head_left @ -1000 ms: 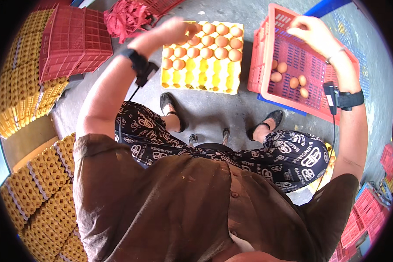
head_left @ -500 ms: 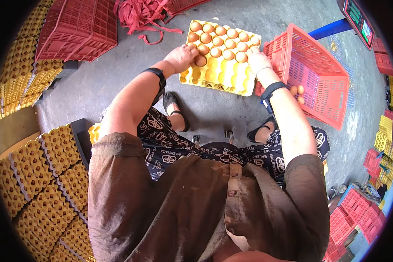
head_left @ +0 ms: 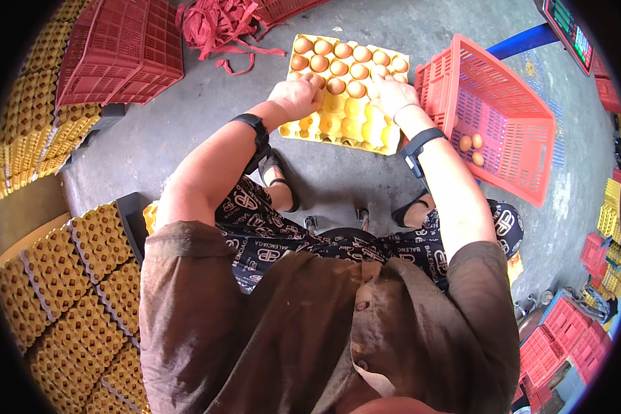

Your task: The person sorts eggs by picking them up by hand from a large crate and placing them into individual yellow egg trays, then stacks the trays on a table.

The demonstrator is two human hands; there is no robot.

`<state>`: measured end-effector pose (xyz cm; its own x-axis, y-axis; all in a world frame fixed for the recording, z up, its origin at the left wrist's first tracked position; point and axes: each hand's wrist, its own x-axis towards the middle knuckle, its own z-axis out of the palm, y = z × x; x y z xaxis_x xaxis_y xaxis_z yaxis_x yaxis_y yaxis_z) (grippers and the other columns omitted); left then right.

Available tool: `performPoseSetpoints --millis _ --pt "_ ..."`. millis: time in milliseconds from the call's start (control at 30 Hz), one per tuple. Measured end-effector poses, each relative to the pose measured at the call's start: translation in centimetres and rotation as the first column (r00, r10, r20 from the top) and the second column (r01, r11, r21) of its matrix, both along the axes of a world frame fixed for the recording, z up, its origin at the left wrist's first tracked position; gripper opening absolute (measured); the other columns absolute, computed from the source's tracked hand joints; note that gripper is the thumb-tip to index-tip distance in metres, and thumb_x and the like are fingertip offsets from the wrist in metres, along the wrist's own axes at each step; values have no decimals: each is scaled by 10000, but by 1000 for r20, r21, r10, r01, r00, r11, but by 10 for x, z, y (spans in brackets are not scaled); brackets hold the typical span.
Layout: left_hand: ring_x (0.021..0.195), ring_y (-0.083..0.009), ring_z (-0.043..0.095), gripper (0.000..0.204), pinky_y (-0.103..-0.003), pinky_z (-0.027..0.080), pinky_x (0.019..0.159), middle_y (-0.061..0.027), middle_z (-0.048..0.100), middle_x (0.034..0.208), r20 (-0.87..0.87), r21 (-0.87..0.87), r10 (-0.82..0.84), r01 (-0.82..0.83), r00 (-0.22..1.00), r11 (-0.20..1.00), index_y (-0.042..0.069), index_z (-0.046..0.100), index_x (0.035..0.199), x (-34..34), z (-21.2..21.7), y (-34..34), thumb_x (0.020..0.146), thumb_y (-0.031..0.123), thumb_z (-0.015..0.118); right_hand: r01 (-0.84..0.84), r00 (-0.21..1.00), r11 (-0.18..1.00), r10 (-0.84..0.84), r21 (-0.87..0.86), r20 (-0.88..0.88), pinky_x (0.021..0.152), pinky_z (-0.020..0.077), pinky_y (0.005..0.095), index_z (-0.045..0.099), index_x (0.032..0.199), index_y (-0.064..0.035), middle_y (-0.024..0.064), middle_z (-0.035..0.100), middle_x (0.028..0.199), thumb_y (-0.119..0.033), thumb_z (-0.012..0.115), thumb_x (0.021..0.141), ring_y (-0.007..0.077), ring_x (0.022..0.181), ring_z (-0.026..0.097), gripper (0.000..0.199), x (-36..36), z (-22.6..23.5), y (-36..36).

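A yellow egg tray [head_left: 352, 131] lies on the floor in front of me. Brown eggs [head_left: 342, 50] fill its far rows, while the cups nearest me hold none. My left hand [head_left: 300, 96] is closed over eggs at the left end of the front egg row, and its fingers hide part of them. At the right end of that row, my right hand [head_left: 393, 96] curls its fingers around an egg, mostly hidden under them. A red plastic crate [head_left: 524, 176] stands tilted beside the tray on the right, with several loose eggs [head_left: 466, 143] inside.
Another red crate [head_left: 127, 55] stands at the far left, near a heap of red straps [head_left: 217, 27]. Stacked egg trays [head_left: 69, 276] rise along my left side. A scale display [head_left: 569, 31] on a blue arm is at the far right. My feet are just behind the tray.
Both hands have moved inward and toward me over the tray. My left hand now covers the egg that showed beside it, and my right hand covers the row's right-end egg.
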<state>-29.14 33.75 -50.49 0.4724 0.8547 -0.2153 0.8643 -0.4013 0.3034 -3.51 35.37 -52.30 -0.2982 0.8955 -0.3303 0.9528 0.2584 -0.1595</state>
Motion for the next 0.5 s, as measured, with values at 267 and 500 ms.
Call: performPoseSetpoints --millis 267,500 --pt "1026 -302 635 282 -405 537 796 -151 481 1260 -265 -41 -27 17 964 999 181 590 1142 0 11 23 868 145 536 -63 995 965 81 254 -64 734 542 407 568 1092 -140 103 551 1148 -164 505 876 261 953 626 227 -45 -10 -11" --pt "1027 -273 630 239 -392 536 806 -117 513 1236 -248 59 11 4 969 998 133 669 1055 20 -13 37 896 244 528 1 1000 939 -1 345 -1 646 532 383 655 1026 -148 86 543 1170 -211 508 902 251 884 644 202 -51 -24 -9"
